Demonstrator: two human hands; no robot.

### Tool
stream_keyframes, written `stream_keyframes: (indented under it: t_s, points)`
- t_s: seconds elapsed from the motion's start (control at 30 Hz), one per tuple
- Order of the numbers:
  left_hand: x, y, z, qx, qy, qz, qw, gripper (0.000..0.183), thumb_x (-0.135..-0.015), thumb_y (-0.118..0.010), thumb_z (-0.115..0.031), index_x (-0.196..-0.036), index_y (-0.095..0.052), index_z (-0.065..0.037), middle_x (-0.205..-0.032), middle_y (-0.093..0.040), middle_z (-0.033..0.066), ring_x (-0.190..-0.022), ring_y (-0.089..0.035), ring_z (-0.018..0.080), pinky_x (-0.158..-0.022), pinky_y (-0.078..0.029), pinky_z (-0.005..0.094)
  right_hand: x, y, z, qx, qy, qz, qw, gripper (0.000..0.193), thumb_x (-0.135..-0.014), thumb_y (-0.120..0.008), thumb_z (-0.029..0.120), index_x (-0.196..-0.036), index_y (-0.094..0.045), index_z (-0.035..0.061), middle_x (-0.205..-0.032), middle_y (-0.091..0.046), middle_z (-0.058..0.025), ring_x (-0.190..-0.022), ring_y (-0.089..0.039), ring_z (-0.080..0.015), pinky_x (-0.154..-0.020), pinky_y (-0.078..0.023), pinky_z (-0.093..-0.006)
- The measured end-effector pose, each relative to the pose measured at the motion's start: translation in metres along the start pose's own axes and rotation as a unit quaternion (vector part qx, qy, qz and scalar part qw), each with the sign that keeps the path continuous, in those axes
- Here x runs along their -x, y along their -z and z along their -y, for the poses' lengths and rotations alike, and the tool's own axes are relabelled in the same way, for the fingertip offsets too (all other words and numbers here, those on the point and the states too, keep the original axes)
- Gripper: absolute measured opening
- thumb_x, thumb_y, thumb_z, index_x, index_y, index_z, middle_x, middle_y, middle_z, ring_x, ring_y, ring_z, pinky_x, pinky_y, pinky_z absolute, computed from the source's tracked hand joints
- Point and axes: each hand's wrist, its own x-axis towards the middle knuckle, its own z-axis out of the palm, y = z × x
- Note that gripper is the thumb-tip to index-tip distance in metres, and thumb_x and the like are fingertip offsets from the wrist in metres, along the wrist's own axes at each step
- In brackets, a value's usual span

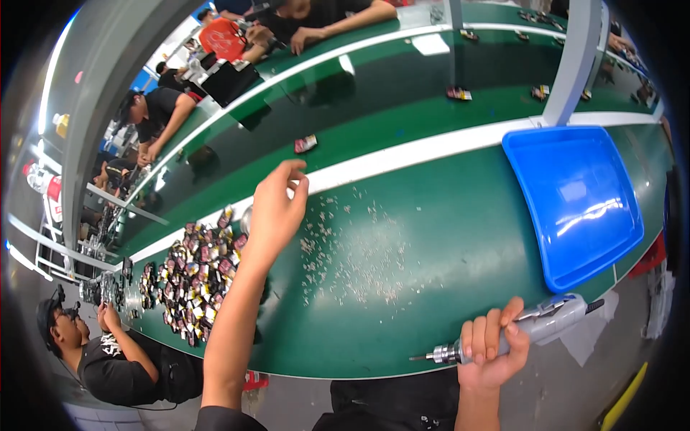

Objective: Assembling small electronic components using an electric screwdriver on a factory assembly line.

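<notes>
My right hand (492,345) is wrapped round a grey electric screwdriver (553,321), whose thin bit points left over the table's near edge. My left hand (279,208) reaches out across the green table (460,215) towards the white rail. Its fingers are loosely bent, with a gap by the thumb, and nothing shows in them. Just beyond the fingertips, a small dark red and black part (305,144) lies on the green conveyor belt (381,122). A large heap of similar small parts (194,280) sits left of my left forearm. Many tiny screw-like pieces (359,258) are scattered over the middle of the table.
A blue plastic tray (632,223) stands at the right end of the table. Grey posts (575,65) rise from the white rail (402,154). More small parts (458,93) lie on the belt. Several people work across the belt, and another person (108,352) sits at left.
</notes>
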Motion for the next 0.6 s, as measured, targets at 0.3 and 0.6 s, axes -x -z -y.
stream_keyframes:
  t_s: [0.3,0.6]
  points:
    - [-0.078,-0.044,0.055,-0.182,0.088,-0.014,0.979,0.044,-0.078,-0.067,-0.028,-0.111,-0.055,0.000,-0.104,-0.058,0.0237,-0.097,-0.058,0.0399,-0.081,-0.049,0.0474,-0.002,0.004,0.003,0.012,-0.031,-0.009,0.999,0.010,-0.087,-0.046,0.016,-0.086,-0.042,0.0072,-0.047,-0.033,-0.0008,-0.037,-0.034,-0.0120,-0.041,-0.037,-0.0297]
    - [-0.074,-0.030,0.069,-0.196,-0.048,0.007,0.979,0.031,-0.079,-0.058,0.000,-0.109,-0.058,0.006,-0.104,-0.059,0.0215,-0.098,-0.054,0.0382,-0.089,-0.044,0.0425,0.001,0.003,0.003,-0.006,-0.047,-0.016,0.999,0.008,-0.086,-0.047,0.016,-0.085,-0.046,0.0077,-0.047,-0.033,-0.0001,-0.038,-0.034,-0.0117,-0.043,-0.037,-0.0295]
